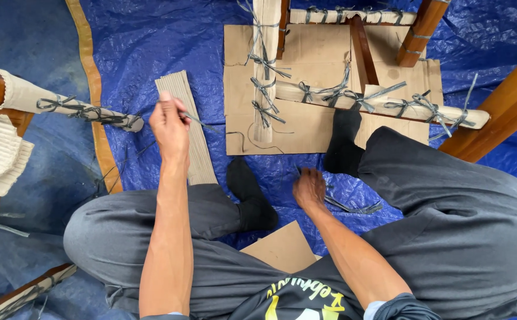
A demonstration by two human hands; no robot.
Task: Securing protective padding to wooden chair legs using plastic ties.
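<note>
1. Your left hand (171, 125) is raised over the blue tarp (146, 41); its grip is closed, pinching one thin grey strap (196, 120), probably to keep it taut and apart from the others.
2. Your right hand (309, 188) is low on the tarp, between your two black socks (249, 195). Its fingers curl on the loose bundle of grey straps (353, 207); how firmly they grip, I cannot tell.
3. A corrugated cardboard strip (190, 130) lies flat just under the left hand.
4. Wooden chair legs (383, 104), wrapped in cardboard and tied with straps, rest on a flat cardboard sheet (306, 133), likely for protection.
5. No containers are visible here.
</note>
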